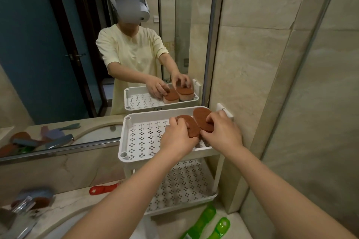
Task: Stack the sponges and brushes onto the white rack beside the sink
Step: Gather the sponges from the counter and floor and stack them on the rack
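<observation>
A wide mirror fills the wall on the left and reflects a person in a pale yellow top bending over the same scene, while beige stone tiles cover the wall to the right. Below the mirror runs a pale marble surface, with the curved rim of the sink at the lower left. The white rack stands on this surface in the corner by the tiled wall, two perforated tiers one above the other; the lower tier carries nothing that can be seen. Both forearms reach in from the bottom edge to the far right corner of the upper tier. The left hand has its fingers curled over the near edge of a brown-topped sponge, grasping it; the right hand grasps a second brown-topped sponge, fingers bent over its top and thumb at its near end. The two sponges lie side by side and touching, the right one nearest the back corner; the reflection shows their pale bodies sitting on the tier's floor. Two green brushes lie on the surface just in front of the rack's foot, and a red brush lies to the rack's left. Further left, blurred, sit more sponges, blue-grey and brown, beside a chrome tap.
</observation>
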